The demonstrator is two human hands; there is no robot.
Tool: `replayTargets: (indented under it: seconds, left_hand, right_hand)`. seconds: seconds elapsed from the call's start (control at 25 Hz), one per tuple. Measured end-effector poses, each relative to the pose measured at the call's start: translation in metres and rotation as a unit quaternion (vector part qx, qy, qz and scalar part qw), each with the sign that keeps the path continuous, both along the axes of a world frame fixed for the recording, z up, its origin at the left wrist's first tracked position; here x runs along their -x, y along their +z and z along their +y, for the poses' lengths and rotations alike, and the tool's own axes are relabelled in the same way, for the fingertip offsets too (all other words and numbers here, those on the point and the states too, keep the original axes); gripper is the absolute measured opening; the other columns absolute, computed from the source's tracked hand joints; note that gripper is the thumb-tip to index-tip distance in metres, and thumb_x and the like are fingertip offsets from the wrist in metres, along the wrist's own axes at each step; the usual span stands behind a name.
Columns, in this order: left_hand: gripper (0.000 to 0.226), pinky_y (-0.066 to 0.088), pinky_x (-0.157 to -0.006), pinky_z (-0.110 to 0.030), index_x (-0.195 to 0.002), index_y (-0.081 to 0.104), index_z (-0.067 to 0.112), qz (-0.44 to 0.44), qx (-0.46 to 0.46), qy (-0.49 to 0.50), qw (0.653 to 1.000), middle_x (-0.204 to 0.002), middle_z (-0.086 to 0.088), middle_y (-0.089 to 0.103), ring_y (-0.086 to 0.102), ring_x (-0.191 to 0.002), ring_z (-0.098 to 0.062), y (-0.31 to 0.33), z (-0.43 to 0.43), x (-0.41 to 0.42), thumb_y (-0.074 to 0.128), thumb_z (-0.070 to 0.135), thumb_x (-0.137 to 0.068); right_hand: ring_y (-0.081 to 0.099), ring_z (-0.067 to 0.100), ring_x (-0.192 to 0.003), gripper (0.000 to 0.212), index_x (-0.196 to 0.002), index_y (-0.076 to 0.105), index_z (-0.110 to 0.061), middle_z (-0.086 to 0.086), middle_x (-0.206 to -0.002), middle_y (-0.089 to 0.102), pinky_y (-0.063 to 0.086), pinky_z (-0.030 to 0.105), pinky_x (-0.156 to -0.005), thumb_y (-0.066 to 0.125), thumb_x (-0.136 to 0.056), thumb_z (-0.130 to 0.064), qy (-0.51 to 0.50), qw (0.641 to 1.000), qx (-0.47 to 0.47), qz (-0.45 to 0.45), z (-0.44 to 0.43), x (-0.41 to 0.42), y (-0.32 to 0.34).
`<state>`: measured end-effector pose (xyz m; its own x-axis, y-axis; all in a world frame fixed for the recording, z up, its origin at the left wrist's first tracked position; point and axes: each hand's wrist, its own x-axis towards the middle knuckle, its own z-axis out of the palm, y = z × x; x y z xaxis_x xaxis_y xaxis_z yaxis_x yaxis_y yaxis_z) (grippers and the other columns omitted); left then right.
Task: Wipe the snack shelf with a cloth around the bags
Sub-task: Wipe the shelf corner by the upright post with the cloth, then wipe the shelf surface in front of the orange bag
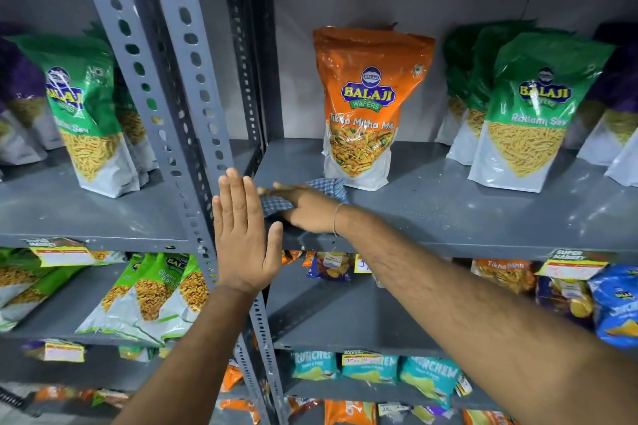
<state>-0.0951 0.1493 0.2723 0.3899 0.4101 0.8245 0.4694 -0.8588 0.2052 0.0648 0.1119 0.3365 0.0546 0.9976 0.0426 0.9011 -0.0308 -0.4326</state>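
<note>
Pressing a blue checked cloth (276, 205) flat onto the grey snack shelf (448, 217), the right hand (307, 209) works the shelf's left front corner, fingers spread over the fabric rather than curled round it. Cloth sits just in front of the orange bag (366, 107), its far edge near or touching the bag's base; cannot tell which. Left hand (243, 235) is fully open, palm forward, fingers together, holding nothing, raised beside the slotted upright post (193, 134).

Green bags (524, 114) stand well apart to the right, with bare shelf between.

Risks, as judged: a sweep rightward or backward could catch the orange bag's base and tip it, since it stands alone and unsupported. With the cloth only pinned under the palm, it may bunch or slip off the front lip. White specks on the shelf could be pushed toward the bags, not lifted.
</note>
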Motion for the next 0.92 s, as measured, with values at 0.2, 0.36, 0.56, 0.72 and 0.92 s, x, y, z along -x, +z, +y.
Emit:
replayTargets:
  seconds: [0.2, 0.36, 0.56, 0.72, 0.92]
  left_hand:
    - [0.082, -0.003, -0.13, -0.051, -0.163, 0.004, 0.003, 0.005, 0.006, 0.009, 1.0, -0.173, -0.006, -0.019, -0.01, -0.161, -0.032, -0.005, 0.004, 0.0, 0.018, 0.056, -0.103]
    - [0.092, -0.005, -0.13, -0.048, -0.163, 0.009, 0.001, 0.009, 0.01, 0.017, 1.0, -0.173, -0.005, -0.02, -0.011, -0.161, -0.03, -0.006, 0.007, -0.003, 0.016, 0.067, -0.099]
    - [0.088, -0.001, -0.13, -0.054, -0.163, 0.01, 0.002, -0.002, 0.003, 0.032, 0.999, -0.172, -0.017, -0.007, -0.011, -0.161, -0.031, -0.007, 0.008, -0.007, 0.032, 0.058, -0.098]
    - [0.088, -0.001, -0.13, -0.053, -0.163, 0.012, 0.002, -0.004, -0.002, 0.026, 1.0, -0.171, -0.024, 0.002, -0.011, -0.161, -0.031, -0.005, 0.006, -0.008, 0.037, 0.054, -0.097]
    - [0.085, -0.001, -0.13, -0.052, -0.163, 0.011, 0.002, -0.007, 0.0, 0.028, 1.0, -0.171, -0.019, -0.005, -0.009, -0.161, -0.033, -0.005, 0.003, -0.007, 0.036, 0.052, -0.099]
  right_hand:
    - [0.034, 0.022, -0.144, 0.054, -0.151, 0.038, -0.025, -0.001, -0.16, 0.036, 0.026, 0.038, -0.12, 0.05, -0.099, -0.03, 0.045, 0.997, -0.041, -0.036, -0.06, 0.01, -0.021]
    - [0.048, 0.023, -0.127, 0.044, -0.141, 0.048, -0.028, 0.001, -0.142, 0.056, 0.036, 0.039, -0.111, 0.051, -0.097, -0.026, 0.032, 0.999, -0.028, 0.023, -0.071, 0.01, -0.011]
    - [0.038, 0.027, -0.144, 0.057, -0.147, 0.043, -0.025, 0.008, -0.154, 0.045, 0.028, 0.042, -0.118, 0.051, -0.093, -0.01, -0.023, 0.996, -0.067, -0.057, -0.026, -0.01, 0.014]
    - [0.055, 0.024, -0.124, 0.046, -0.138, 0.054, -0.02, 0.008, -0.14, 0.058, 0.043, 0.038, -0.105, 0.05, -0.093, -0.017, -0.028, 0.998, -0.014, 0.063, -0.032, -0.023, -0.001]
    - [0.054, 0.021, -0.129, 0.052, -0.142, 0.05, -0.032, 0.0, -0.15, 0.049, 0.045, 0.04, -0.108, 0.05, -0.093, -0.016, -0.036, 0.99, -0.016, 0.132, -0.104, -0.023, -0.014]
